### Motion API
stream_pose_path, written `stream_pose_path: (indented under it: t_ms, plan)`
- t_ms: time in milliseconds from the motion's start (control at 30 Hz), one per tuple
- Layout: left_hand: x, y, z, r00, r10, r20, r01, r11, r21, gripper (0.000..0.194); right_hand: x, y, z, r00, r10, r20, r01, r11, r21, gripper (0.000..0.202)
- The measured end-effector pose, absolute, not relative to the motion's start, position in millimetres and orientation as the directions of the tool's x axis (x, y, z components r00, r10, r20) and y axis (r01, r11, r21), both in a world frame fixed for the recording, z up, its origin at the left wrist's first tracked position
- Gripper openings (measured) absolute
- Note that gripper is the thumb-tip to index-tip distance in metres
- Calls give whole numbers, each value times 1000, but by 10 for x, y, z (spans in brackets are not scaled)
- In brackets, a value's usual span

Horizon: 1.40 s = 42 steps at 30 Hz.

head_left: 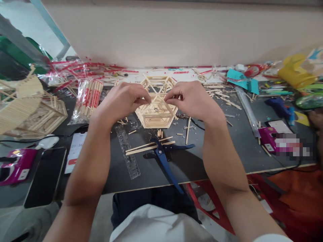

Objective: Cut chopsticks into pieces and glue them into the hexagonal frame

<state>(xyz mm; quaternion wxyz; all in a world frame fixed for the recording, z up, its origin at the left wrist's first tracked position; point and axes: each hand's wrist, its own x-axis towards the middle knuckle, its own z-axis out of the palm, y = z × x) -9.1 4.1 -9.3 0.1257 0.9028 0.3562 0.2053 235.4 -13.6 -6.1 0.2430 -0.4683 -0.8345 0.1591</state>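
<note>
Clear plastic wraps the chopsticks (88, 101) left of the left hand (128, 97), whose fingertips are bunched beside the crossed sticks (158, 95) on the hexagonal stick frame (156, 123), which sits on the dark tabletop (116, 181) beyond the blue-handled cutters (164, 161). Opposite, the right hand (191, 101) has thumb and fingers similarly drawn in; whether either hand actually grips a stick, I cannot tell. Uneven pressure from the two sides could skew the crossing or snap a thin stick, and a brushing knuckle could jolt the rim.
</note>
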Motion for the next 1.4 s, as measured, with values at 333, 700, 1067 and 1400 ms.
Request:
stream_pose_path:
  t_ms: [333, 700, 1067, 1400]
  plan:
    - [-69, 28, -80, 625, 721, 299, 641, -693, 330, 27, 2349, -129, -67, -400, 878, 263, 717, 478, -507, 15]
    - [-51, 9, -34, 662, 704, 260, 634, -710, 308, 30, 2344, -101, -105, -406, 877, 257, 702, 479, -526, 16]
    - [-61, 16, -54, 653, 711, 261, 634, -702, 324, 30, 2320, -131, -81, -397, 888, 234, 701, 457, -547, 14]
    - [-42, -10, -39, 642, 725, 248, 646, -687, 334, 27, 2323, -135, -86, -396, 887, 236, 693, 457, -557, 16]
